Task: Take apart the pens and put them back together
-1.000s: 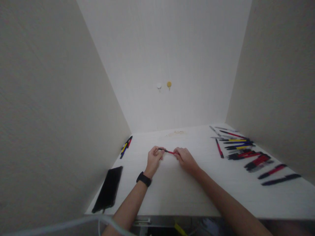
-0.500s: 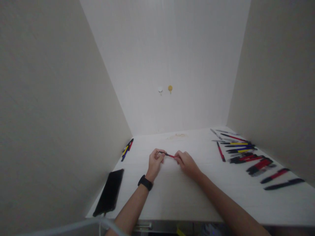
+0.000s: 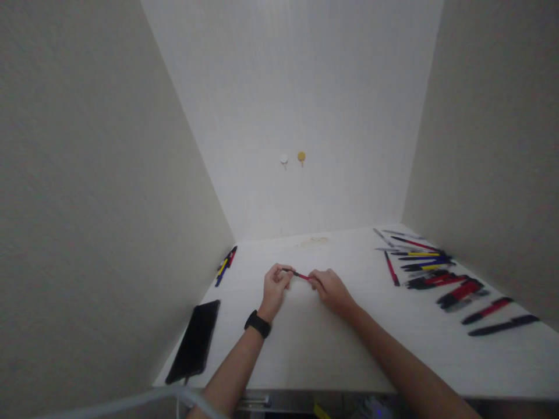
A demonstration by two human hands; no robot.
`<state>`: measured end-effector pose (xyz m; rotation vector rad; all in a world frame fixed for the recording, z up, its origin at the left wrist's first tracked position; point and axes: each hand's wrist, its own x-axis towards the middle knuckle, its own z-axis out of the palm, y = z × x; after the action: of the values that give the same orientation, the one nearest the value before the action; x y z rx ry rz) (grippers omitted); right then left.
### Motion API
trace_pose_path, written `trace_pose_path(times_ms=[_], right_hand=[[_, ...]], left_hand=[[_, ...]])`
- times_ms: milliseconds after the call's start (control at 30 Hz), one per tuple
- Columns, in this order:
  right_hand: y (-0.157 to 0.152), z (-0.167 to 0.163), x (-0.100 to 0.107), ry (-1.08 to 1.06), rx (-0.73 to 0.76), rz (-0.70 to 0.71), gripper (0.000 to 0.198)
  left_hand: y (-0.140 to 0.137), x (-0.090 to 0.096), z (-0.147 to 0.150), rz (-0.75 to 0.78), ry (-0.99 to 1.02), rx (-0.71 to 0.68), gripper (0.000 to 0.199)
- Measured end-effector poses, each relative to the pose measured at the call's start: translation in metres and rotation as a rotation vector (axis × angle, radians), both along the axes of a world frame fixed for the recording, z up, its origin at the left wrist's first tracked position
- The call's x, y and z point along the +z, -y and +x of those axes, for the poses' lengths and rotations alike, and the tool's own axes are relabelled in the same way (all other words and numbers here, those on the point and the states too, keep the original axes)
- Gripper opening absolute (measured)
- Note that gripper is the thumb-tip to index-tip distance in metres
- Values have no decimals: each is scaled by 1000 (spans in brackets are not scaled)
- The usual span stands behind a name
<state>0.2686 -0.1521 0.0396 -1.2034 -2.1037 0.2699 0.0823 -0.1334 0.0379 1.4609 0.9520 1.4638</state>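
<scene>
A slim red and black pen (image 3: 302, 276) is held between my two hands over the middle of the white table (image 3: 323, 361). My left hand (image 3: 276, 281), with a black watch (image 3: 257, 324) at the wrist, pinches its black end. Closed around the red end are the fingers of my right hand (image 3: 331, 288), which hide that tip. On the right lies a spread of pens in red, black, yellow, blue and clear, with one red pen (image 3: 392, 268) nearest my right hand.
A black phone (image 3: 195, 342) with a cable lies at the left edge. Behind it, a small bunch of pens (image 3: 225, 266) rests against the left wall. Two hooks, one white (image 3: 284, 159) and one yellow (image 3: 301, 157), are on the back wall. A pale cable (image 3: 131, 401) crosses the lower left.
My right hand has shifted very slightly left along the pen. Otherwise both hands keep the same hold, and the things on the table lie as before.
</scene>
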Motion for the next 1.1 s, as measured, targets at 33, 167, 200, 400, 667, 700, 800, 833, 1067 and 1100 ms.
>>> trace_pose_path(times_ms=[33, 167, 200, 400, 667, 700, 800, 833, 1067, 1100], right_hand=[[0, 0, 0, -13, -10, 15, 17], [-1, 0, -2, -31, -80, 42, 16], [-1, 0, -2, -20, -76, 38, 15], [2, -1, 2, 30, 15, -14, 22], [0, -2, -1, -2, -49, -15, 11], [0, -2, -1, -1, -32, -22, 12], [2, -2, 2, -2, 28, -30, 17], [3, -2, 3, -9, 32, -25, 16], [0, -2, -1, 31, -46, 3, 15], [-1, -2, -1, 35, -33, 5, 15]], left_hand=[[0, 0, 0, 5, 2, 10, 24], [0, 0, 0, 3, 11, 13, 23], [0, 0, 0, 1, 11, 7, 23], [2, 3, 0, -9, 10, 8, 24], [3, 4, 1, -9, 6, -13, 24], [3, 4, 1, -11, 8, -14, 24], [3, 4, 1, -7, 13, -2, 24], [3, 4, 1, -3, 15, 5, 24], [2, 3, 0, -8, 18, -19, 23], [2, 3, 1, -11, 15, -29, 23]])
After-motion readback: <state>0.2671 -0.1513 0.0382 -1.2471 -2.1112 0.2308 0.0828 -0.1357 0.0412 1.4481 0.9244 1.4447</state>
